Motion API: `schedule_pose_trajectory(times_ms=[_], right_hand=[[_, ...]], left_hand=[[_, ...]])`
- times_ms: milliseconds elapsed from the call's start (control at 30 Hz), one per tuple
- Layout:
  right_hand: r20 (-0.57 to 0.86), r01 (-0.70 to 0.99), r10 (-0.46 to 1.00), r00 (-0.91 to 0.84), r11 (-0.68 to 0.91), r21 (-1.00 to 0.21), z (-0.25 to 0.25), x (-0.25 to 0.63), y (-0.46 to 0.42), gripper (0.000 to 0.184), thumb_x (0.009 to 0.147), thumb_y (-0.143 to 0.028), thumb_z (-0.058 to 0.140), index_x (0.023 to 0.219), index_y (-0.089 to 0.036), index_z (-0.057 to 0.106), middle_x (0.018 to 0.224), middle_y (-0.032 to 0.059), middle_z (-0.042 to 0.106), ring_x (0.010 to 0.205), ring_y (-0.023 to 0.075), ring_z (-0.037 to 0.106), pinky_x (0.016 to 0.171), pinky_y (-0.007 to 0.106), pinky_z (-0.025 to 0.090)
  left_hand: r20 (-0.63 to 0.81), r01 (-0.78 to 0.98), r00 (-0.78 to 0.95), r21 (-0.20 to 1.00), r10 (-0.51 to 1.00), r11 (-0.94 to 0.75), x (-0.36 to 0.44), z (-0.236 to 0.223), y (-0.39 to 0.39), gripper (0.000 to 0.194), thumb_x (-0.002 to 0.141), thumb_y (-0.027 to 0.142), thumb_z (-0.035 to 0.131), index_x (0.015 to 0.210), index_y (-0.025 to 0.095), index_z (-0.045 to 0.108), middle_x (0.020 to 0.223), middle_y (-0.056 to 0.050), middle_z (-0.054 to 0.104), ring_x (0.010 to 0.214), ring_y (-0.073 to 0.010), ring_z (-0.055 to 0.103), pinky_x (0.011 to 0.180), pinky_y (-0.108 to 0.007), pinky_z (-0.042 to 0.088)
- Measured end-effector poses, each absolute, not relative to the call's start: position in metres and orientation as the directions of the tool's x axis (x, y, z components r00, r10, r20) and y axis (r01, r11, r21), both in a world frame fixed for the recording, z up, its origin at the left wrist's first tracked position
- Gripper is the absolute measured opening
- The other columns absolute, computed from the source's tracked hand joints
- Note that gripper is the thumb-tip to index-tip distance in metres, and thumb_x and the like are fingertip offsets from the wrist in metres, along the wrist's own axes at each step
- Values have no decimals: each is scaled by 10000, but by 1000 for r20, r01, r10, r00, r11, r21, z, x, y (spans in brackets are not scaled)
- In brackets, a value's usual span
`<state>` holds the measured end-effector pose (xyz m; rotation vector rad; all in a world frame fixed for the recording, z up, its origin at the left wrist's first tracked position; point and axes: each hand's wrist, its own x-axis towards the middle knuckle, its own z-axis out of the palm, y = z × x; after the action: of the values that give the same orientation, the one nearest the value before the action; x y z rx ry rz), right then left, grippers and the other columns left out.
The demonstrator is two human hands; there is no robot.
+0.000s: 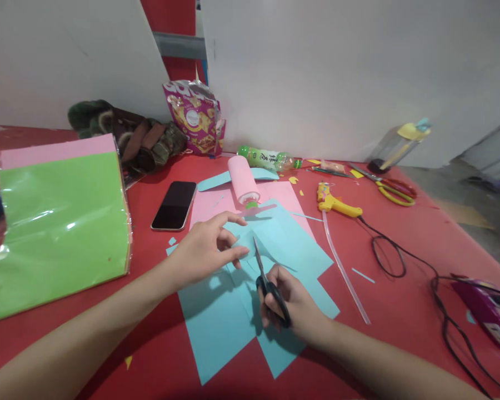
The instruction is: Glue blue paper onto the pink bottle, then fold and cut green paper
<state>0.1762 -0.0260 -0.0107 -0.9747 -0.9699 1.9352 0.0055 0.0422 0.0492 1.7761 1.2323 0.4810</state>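
My right hand grips black-handled scissors, its fingers through the loops. Their blades point up and away, touching or nearly touching a small light-blue paper piece. My left hand holds that piece by its edge, between the thumb and the curled fingers, with the index finger stretched above it. Overlapping light-blue paper sheets lie under both hands, over a pink sheet. Just beyond is a bottle wrapped in pink paper, lying with its green cap toward me.
A phone and a bagged stack of coloured paper lie left. Behind stand a snack bag and a green-labelled bottle. A yellow glue gun, its cord, a glue stick and yellow-handled scissors occupy the right.
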Motion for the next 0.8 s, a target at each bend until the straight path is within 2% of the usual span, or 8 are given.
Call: schedule_pose_trajectory(times_ms=[267, 400, 600, 700, 800], right_hand=[[-299, -268, 851, -433, -438, -858, -9, 177, -26, 479, 566, -495, 655, 645, -198, 287, 438, -112, 461, 319, 25, 437, 285, 105, 275], [-273, -279, 867, -417, -408, -870, -9, 177, -27, 465, 595, -516, 622, 652, -201, 286, 420, -111, 457, 313, 23, 421, 294, 112, 275], [-262, -280, 880, -395, -387, -878, -6, 176, -28, 455, 607, -516, 614, 646, -196, 292, 464, -103, 464, 326, 15, 419, 304, 118, 279], [-266, -262, 865, -425, -399, -879, -7, 176, -29, 453, 611, -528, 603, 654, -198, 295, 429, -101, 470, 314, 17, 399, 306, 122, 278], [-265, -254, 857, -442, -403, -879, -10, 176, -30, 443, 628, -533, 584, 668, -199, 297, 432, -92, 489, 314, 20, 400, 312, 126, 284]], left_hand=[[-133, 535, 383, 839, 914, -102, 1, 55, 45, 301, 691, 307, 570, 945, 208, 443, 534, 60, 600, 541, -125, 585, 540, -208, 408], [-178, 453, 364, 891, 914, -6, 4, 49, 45, 262, 730, 367, 521, 918, 207, 432, 573, 53, 601, 567, -138, 609, 551, -229, 425], [-276, 327, 484, 937, 830, 121, 18, 33, 39, 223, 758, 372, 479, 680, 166, 443, 567, 28, 587, 526, -118, 595, 531, -222, 427], [-263, 253, 489, 955, 832, 153, 24, 29, 35, 244, 790, 359, 430, 660, 156, 468, 533, 29, 575, 490, -99, 576, 538, -217, 436], [-261, 256, 483, 955, 836, 150, 25, 29, 34, 230, 789, 338, 437, 655, 156, 477, 499, 36, 568, 479, -96, 565, 523, -207, 432]])
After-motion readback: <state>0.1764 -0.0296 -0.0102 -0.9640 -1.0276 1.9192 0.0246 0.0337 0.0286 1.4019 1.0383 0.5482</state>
